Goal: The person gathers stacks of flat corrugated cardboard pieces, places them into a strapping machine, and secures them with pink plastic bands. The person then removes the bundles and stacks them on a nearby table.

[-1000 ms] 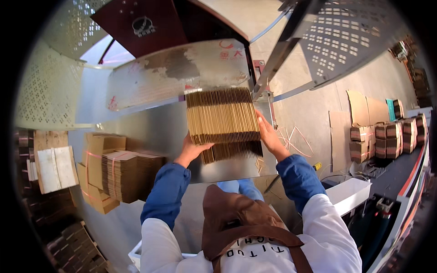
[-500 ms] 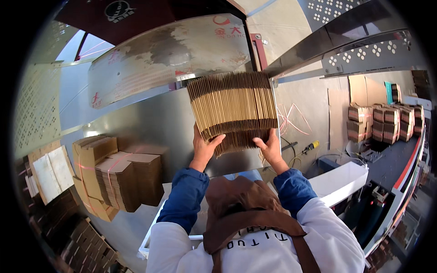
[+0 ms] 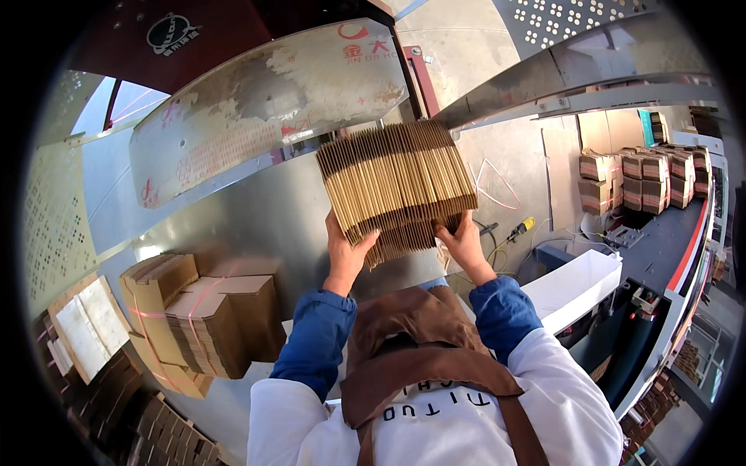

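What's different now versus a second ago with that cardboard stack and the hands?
The stack of flat cardboard sheets has been lifted off the metal table and tilted, its right end now higher. The left hand and right hand slid from its sides to under its near edge and grip it there. The strapped bundles at the left stayed put.

metal guard (image 3: 264, 116) overhead (close), bundled cartons (image 3: 202, 318) left
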A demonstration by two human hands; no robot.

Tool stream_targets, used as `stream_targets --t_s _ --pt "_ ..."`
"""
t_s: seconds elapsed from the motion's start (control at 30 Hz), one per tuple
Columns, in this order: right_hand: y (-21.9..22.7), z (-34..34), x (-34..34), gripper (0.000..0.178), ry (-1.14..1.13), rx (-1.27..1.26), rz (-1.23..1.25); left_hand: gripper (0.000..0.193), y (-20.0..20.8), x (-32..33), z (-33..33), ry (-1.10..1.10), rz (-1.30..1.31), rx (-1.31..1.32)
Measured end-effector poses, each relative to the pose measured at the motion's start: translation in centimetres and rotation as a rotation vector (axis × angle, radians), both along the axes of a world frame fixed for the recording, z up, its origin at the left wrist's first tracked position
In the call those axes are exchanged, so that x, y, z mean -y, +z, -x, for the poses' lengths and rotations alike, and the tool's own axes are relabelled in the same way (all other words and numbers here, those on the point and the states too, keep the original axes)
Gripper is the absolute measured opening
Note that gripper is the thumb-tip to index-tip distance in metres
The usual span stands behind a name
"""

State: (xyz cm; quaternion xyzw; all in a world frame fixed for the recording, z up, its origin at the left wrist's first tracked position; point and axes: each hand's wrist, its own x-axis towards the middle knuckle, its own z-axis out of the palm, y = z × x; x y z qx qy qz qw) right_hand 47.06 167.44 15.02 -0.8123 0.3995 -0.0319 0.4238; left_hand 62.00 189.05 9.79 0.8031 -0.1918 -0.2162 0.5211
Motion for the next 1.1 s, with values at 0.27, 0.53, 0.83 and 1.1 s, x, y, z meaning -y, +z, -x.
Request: stream_targets --t_s 0.27,0.53,0.83,1.1 --pt "-1.6 -2.5 1.3 0.034 0.194 0.012 0.158 0.072 -0.2 0.7 -2.3 0.024 0.1 -0.154" --pt "-2.3 -9.9 2.8 0.038 0.18 0.077 0.235 0.065 -2.1 3.1 -10.9 -0.04 0.019 0.025" --pt "-2.9 -10.6 4.0 0.042 0.21 0.057 0.273 0.054 -0.4 4.1 -11.9 -0.068 -0.031 0.091" --pt "-3.2 -11.0 4.1 0.044 0.19 0.067 0.242 0.053 0.7 4.6 -11.8 -0.004 -0.004 0.147"
